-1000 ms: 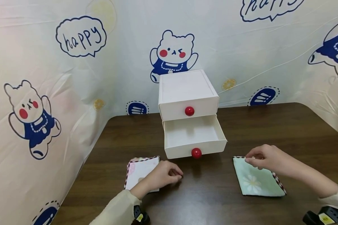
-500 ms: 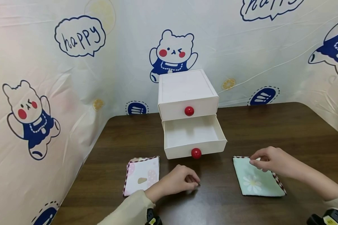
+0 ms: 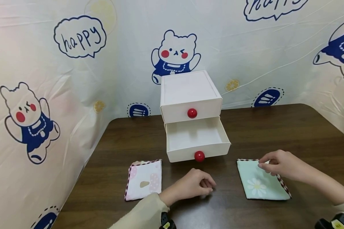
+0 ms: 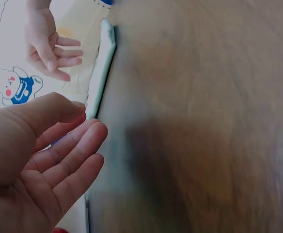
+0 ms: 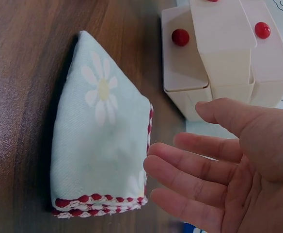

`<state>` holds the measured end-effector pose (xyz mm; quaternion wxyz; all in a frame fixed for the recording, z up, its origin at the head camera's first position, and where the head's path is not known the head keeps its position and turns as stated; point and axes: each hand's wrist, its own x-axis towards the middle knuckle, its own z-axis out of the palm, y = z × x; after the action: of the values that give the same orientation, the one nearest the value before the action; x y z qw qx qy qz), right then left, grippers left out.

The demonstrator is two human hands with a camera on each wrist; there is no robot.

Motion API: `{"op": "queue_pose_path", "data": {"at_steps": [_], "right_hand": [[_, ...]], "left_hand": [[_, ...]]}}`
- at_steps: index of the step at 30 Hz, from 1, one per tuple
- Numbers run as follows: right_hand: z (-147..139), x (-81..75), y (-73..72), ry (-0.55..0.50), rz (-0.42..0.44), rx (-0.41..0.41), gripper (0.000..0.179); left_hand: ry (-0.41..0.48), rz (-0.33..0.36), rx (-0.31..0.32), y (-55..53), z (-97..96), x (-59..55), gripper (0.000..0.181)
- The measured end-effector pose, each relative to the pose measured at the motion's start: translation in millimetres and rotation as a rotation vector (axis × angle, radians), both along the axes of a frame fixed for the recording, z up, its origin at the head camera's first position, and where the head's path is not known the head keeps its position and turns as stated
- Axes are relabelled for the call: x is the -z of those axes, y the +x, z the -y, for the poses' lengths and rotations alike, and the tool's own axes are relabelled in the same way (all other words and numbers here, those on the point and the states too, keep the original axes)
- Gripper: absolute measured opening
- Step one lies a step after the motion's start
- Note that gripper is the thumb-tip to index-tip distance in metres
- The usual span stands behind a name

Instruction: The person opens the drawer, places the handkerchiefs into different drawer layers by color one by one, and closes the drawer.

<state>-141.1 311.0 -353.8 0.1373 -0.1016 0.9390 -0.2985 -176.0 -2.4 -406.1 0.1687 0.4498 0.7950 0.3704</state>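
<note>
My left hand (image 3: 193, 184) hovers low over the table between two folded cloths, its fingers loosely bent around nothing. Above the far right part of a folded mint-green cloth (image 3: 253, 179) is my right hand (image 3: 281, 164), also holding nothing. In the right wrist view this cloth (image 5: 100, 145) shows a white daisy print and a red-and-white trimmed edge, with the relaxed fingertips (image 5: 158, 162) close beside it. A folded white and pink cloth (image 3: 140, 187) lies to the left of my left hand. Seen from the left wrist, the green cloth (image 4: 102, 68) stands beyond my fingers.
A white two-drawer box (image 3: 190, 89) stands at the back middle of the brown table (image 3: 126, 140). Its lower drawer (image 3: 197, 135) is pulled out, with a red knob (image 3: 199, 156) facing me; the upper one is closed. A printed curtain (image 3: 132, 31) hangs behind.
My left hand has moved right, away from the white and pink cloth and across the table's middle. My right hand has drifted slightly right over the green cloth. The cloths and box stay put.
</note>
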Motion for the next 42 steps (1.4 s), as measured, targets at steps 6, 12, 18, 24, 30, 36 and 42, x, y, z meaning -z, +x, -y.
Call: {"op": "queue_pose_path", "data": {"at_steps": [6, 12, 18, 24, 30, 36, 42], "right_hand": [[-6.6, 1.3, 0.8, -0.007, 0.025, 0.024, 0.035], [-12.4, 4.6, 0.8, -0.012, 0.049, 0.042, 0.037], [-16.9, 7.1, 0.5, 0.013, 0.059, 0.054, 0.036], [-25.2, 7.2, 1.8, -0.013, 0.091, 0.087, 0.037], [-31.7, 8.0, 0.9, 0.024, 0.125, 0.124, 0.037], [-34.2, 9.8, -1.8, 0.014, 0.150, 0.143, 0.038], [-35.0, 14.0, -3.6, 0.010, 0.169, 0.154, 0.035]], "left_hand": [[-0.004, -0.041, 0.037, 0.1, -13.8, -2.4, 0.012], [-0.032, -0.053, 0.043, 0.4, -30.3, -5.1, 0.013], [-0.055, -0.087, 0.066, 0.9, -46.4, -5.1, 0.012], [-0.093, -0.085, 0.050, -0.8, -62.2, -4.8, 0.011], [-0.142, -0.063, 0.017, -0.9, -75.2, -7.8, 0.011], [-0.162, -0.087, -0.013, -1.0, -83.7, -9.2, 0.010], [-0.194, -0.132, -0.061, -3.2, -87.6, -8.1, 0.010]]}}
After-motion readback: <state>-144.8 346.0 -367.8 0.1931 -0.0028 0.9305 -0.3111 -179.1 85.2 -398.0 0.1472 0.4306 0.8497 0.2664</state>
